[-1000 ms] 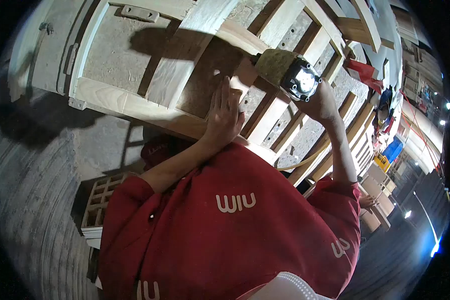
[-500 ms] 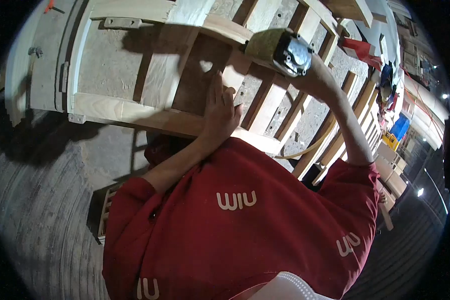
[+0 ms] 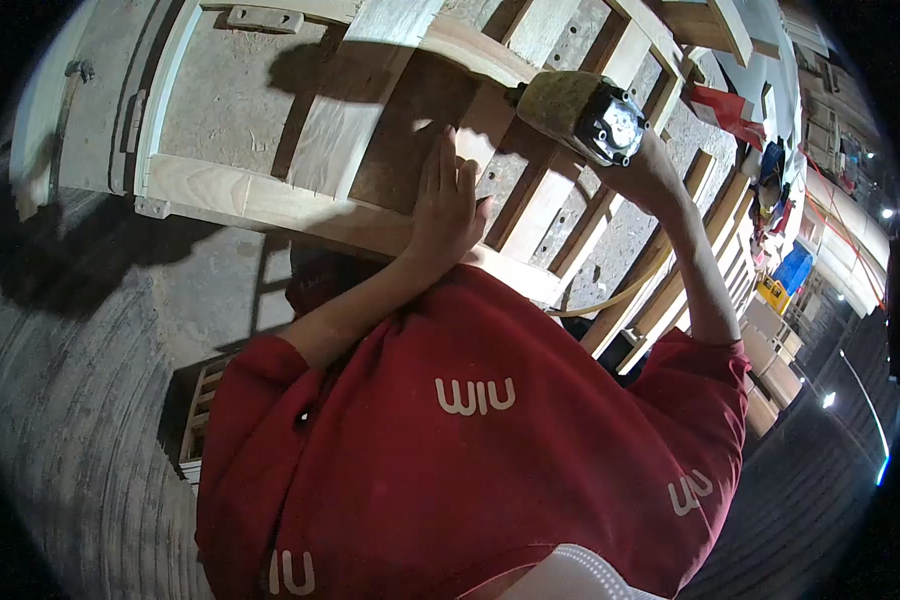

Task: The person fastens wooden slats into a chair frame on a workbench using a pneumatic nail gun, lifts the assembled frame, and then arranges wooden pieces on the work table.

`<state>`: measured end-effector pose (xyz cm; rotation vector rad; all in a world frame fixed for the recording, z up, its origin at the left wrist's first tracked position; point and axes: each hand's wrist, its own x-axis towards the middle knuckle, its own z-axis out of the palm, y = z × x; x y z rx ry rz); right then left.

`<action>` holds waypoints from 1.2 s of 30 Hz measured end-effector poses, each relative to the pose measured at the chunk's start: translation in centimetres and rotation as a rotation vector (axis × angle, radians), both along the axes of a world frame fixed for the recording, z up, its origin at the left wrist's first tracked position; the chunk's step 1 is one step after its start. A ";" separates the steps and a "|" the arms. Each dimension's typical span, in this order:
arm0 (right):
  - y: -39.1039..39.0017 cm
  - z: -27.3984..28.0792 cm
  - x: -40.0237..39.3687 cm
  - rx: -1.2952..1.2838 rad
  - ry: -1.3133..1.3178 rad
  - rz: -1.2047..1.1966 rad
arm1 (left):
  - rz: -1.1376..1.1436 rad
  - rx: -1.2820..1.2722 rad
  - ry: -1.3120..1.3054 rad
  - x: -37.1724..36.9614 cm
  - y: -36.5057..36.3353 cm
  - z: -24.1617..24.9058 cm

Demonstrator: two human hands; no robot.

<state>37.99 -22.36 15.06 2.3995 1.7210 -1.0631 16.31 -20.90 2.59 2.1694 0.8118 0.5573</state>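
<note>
Workbench surface (image 3: 220, 110) supports the slatted wooden frame (image 3: 335, 140), laid flat, apparently so that its joints are accessible from above. Your left hand (image 3: 442, 215), fingers extended and nearly together, lies at the near rail (image 3: 270, 205), likely bracing it. Your right hand (image 3: 645, 180) grips the pneumatic nailer (image 3: 560, 105) near the far rail (image 3: 480, 48), presumably for control; its individual fingers are hidden.

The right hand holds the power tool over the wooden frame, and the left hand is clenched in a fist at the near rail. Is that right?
Not quite: the left hand is open, not clenched; the head view shows its fingers extended. It is at the near rail, and the right hand holds the power tool over the wooden frame.
</note>
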 end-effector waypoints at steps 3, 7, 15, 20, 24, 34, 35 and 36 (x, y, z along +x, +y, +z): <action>-1.2 -1.1 0.4 0.104 -0.013 0.058 | -0.022 -0.010 -0.014 -0.1 0.1 0.2; -2.5 -1.6 -1.1 0.101 0.001 -0.058 | -0.127 -0.240 0.014 -1.4 1.7 0.3; -8.7 0.3 -7.1 0.045 0.177 -0.034 | -0.496 -1.476 -0.540 -22.4 14.4 4.3; -8.5 1.0 -11.4 0.177 0.228 -0.066 | 0.059 -0.947 0.793 -45.4 9.4 -13.2; -8.2 0.6 -12.6 0.126 0.309 -0.091 | 0.783 -1.043 0.511 -47.4 2.4 -18.7; -7.1 1.4 -14.7 0.087 0.145 -0.015 | 0.573 -1.224 0.208 -40.9 -1.4 -22.2; -7.0 1.3 -14.8 0.082 0.145 -0.012 | 0.658 -1.291 0.154 -40.6 -1.5 -21.8; -7.0 1.2 -14.8 0.036 0.159 -0.029 | 0.744 -1.357 0.100 -40.7 -1.8 -21.7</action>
